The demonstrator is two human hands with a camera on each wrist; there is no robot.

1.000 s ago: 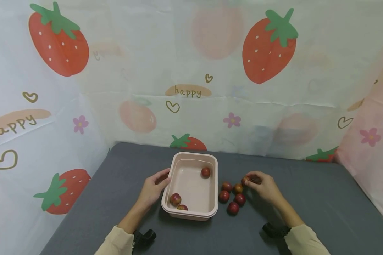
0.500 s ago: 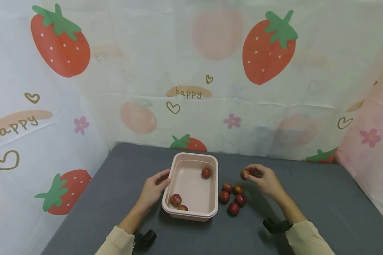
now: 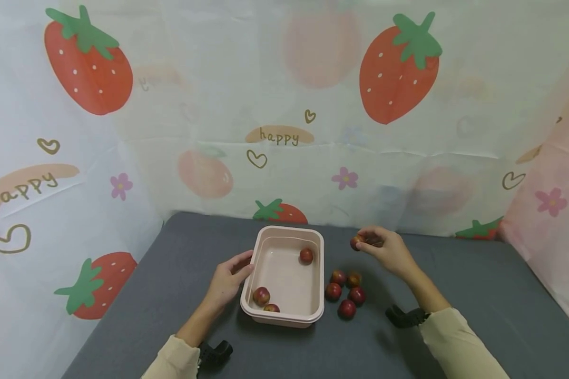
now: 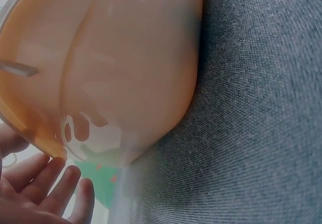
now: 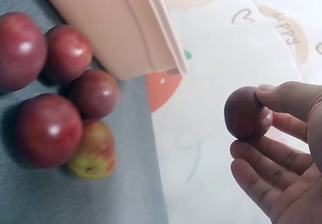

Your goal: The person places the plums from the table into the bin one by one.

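My right hand (image 3: 389, 251) pinches a dark red plum (image 5: 245, 114) between thumb and fingers. It is raised above the table, to the right of the box's far end. My left hand (image 3: 226, 281) rests its fingertips on the left side of a pale pink plastic box (image 3: 289, 318), just under the rim. In the left wrist view those fingers (image 4: 56, 183) are fairly straight against the box wall. Inside the box one plum (image 3: 306, 256) lies at the far right; two more, including a mottled plum (image 3: 261, 296), are at the near left.
Several loose plums, among them a red plum (image 3: 347, 309) and a yellowish plum (image 5: 93, 153), sit clustered right of the box on the grey tablecloth (image 3: 208, 237). A strawberry-printed curtain (image 3: 284, 95) stands behind the table and along its sides.
My right hand has lifted its plum from beside the cluster and moved it up, away from me and slightly left. The left hand and the box have stayed in place.
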